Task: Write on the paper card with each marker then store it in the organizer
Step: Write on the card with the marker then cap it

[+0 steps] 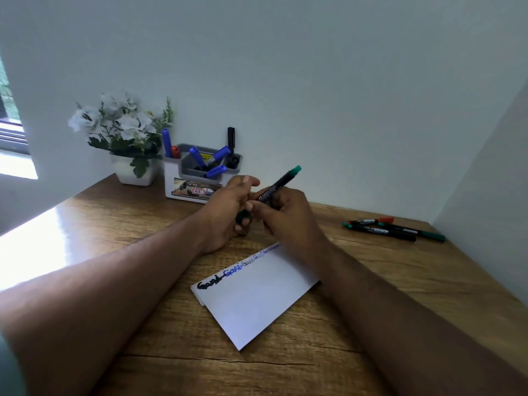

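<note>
My right hand point(281, 215) grips a black marker with a green end point(278, 185), tilted up to the right above the table. My left hand point(228, 212) is beside it, its fingers curled round a dark green cap point(243, 216) at the marker's lower end. The white paper card point(254, 298) lies on the wooden table just in front of both hands, with a row of words in black and blue along its far edge. The white and grey organizer point(183, 181) stands at the back against the wall and holds several blue, red and black markers.
Three markers point(394, 227) with green and red caps lie on the table at the right, near the side wall. A white pot of white flowers point(128, 138) stands left of the organizer. A wall closes the right side of the table.
</note>
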`<state>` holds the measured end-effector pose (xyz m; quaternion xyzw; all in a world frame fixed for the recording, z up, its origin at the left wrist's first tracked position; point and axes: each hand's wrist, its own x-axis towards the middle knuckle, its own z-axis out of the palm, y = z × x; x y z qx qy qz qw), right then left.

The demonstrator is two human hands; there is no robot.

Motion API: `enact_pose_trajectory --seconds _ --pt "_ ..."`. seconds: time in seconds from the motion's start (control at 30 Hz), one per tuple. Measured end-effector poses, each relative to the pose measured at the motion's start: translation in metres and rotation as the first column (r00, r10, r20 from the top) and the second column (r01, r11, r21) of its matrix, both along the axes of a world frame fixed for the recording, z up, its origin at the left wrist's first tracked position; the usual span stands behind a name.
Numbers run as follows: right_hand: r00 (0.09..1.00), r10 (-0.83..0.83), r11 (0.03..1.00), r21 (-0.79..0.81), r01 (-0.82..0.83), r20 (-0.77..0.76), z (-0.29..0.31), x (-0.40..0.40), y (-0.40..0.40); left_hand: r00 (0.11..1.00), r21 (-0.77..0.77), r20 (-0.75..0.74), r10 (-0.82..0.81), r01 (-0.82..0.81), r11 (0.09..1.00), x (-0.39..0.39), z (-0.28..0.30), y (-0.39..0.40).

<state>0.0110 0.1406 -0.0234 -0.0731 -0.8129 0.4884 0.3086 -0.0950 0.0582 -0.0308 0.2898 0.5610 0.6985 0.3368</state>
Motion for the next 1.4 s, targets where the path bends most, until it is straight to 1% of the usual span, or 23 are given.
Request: enact_pose_trajectory --seconds 0.07,0.13,0.17,0.23,0.27,0.3,0.37,0.4,0.47,0.5,0.53,0.57,0.63,0.77,0.83,0.9,0.97,1.07,1.17,1.23,1.27,1.33,1.4 --pt "0.999 0.020 0.999 0.025 -0.022 0.049 -0.001 -0.001 -0.004 0.998 0.036 0.054 -0.016 0.014 0.999 0.000 0.000 0.000" --pt "0.995 -0.034 0.999 0.031 0.031 0.089 -0.001 -0.005 -0.003 0.993 0.094 0.111 -0.027 0.017 0.995 -0.001 -0.001 0.000" --pt "0.993 -0.085 0.996 0.042 0.082 0.087 0.002 -0.006 0.000 0.995 0.108 0.101 0.022 -0.033 0.994 -0.004 -0.001 0.001" --pt "0.985 -0.161 0.984 0.086 0.155 0.059 0.013 -0.008 0.006 0.968 0.126 0.018 0.252 -0.252 0.959 -0.009 -0.001 -0.001" --pt "0.981 -0.185 0.977 0.122 0.177 0.061 0.019 -0.009 0.009 0.921 0.156 0.011 0.389 -0.386 0.909 -0.012 0.000 -0.004" --pt "0.975 -0.213 0.963 0.186 0.197 0.070 0.026 -0.011 0.011 0.859 0.186 0.050 0.509 -0.509 0.840 -0.015 0.002 -0.009" --pt "0.957 -0.269 0.898 0.386 0.211 0.104 0.039 -0.020 0.012 0.720 0.237 0.193 0.666 -0.693 0.681 -0.024 0.006 -0.019" --pt "0.953 -0.267 0.871 0.458 0.177 0.140 0.046 -0.027 0.009 0.648 0.234 0.243 0.722 -0.762 0.604 -0.031 0.008 -0.025" --pt "0.954 -0.234 0.853 0.511 0.110 0.186 0.057 -0.044 0.004 0.504 0.167 0.265 0.822 -0.864 0.476 -0.044 0.009 -0.032" --pt "0.960 -0.235 0.848 0.515 0.128 0.149 0.063 -0.053 0.000 0.444 0.128 0.266 0.855 -0.896 0.425 -0.049 0.009 -0.034" --pt "0.967 -0.240 0.849 0.502 0.167 0.083 0.068 -0.062 -0.003 0.410 0.101 0.270 0.871 -0.912 0.398 -0.053 0.008 -0.034" --pt "0.972 -0.235 0.860 0.469 0.200 0.015 0.072 -0.071 -0.007 0.405 0.098 0.266 0.875 -0.914 0.393 -0.056 0.007 -0.033" --pt "0.976 -0.211 0.882 0.421 0.211 -0.045 0.077 -0.087 -0.015 0.421 0.106 0.219 0.881 -0.907 0.407 -0.060 0.003 -0.030" --pt "0.974 -0.200 0.869 0.442 0.225 -0.102 0.083 -0.117 -0.026 0.439 0.119 0.171 0.882 -0.898 0.424 -0.063 0.001 -0.027" --pt "0.983 -0.177 0.894 0.410 0.179 -0.043 0.084 -0.129 -0.031 0.462 0.140 0.175 0.870 -0.886 0.442 -0.063 0.001 -0.026" --pt "0.989 -0.113 0.933 0.354 0.072 0.098 0.082 -0.135 -0.036 0.467 0.161 0.172 0.868 -0.882 0.443 -0.061 0.002 -0.025" --pt "0.989 -0.085 0.937 0.346 0.038 0.121 0.077 -0.139 -0.039 0.466 0.158 0.162 0.870 -0.882 0.443 -0.060 0.002 -0.025" --pt "0.986 -0.165 0.919 0.357 0.165 -0.032 0.074 -0.132 -0.033 0.491 0.167 0.175 0.854 -0.869 0.465 -0.060 0.002 -0.024" --pt "0.950 -0.284 0.844 0.435 0.313 -0.133 0.070 -0.106 -0.019 0.551 0.228 0.135 0.824 -0.826 0.515 -0.055 0.002 -0.022" --pt "0.933 -0.328 0.792 0.496 0.357 -0.148 0.062 -0.080 -0.005 0.606 0.291 -0.031 0.795 -0.755 0.587 -0.048 0.001 -0.023" --pt "0.927 -0.348 0.773 0.517 0.368 -0.140 0.055 -0.066 0.003 0.639 0.317 -0.163 0.752 -0.687 0.653 -0.042 -0.001 -0.023" --pt "0.913 -0.402 0.741 0.560 0.371 -0.074 0.040 -0.036 0.024 0.681 0.314 -0.460 0.570 -0.476 0.822 -0.031 -0.006 -0.021" --pt "0.872 -0.486 0.704 0.620 0.347 0.063 0.025 -0.004 0.048 0.624 0.189 -0.709 0.328 -0.280 0.941 -0.024 -0.010 -0.017"
